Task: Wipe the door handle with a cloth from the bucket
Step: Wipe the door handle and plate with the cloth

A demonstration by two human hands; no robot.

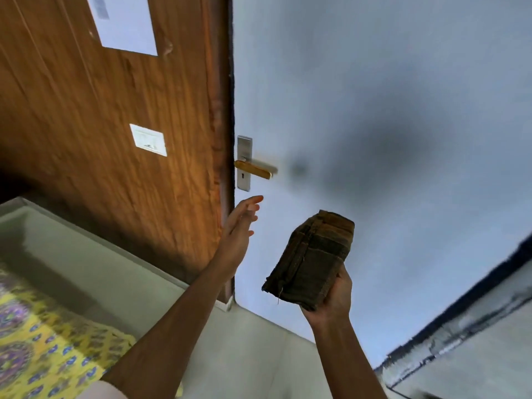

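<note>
A brass-coloured lever door handle (pixel 254 169) on a steel plate sits at the left edge of a pale blue-white door (pixel 374 96). My left hand (pixel 240 226) is raised just below the handle, fingers straight and apart, touching nothing. My right hand (pixel 331 295) holds a folded dark brown cloth (pixel 312 257) up in front of the door, below and right of the handle. No bucket is in view.
A wooden wall panel (pixel 115 139) with a white switch (pixel 148 139) and a taped paper sheet (pixel 123 21) stands left of the door. A yellow patterned fabric (pixel 43 341) lies at the lower left. A dark skirting strip (pixel 460 306) runs at the lower right.
</note>
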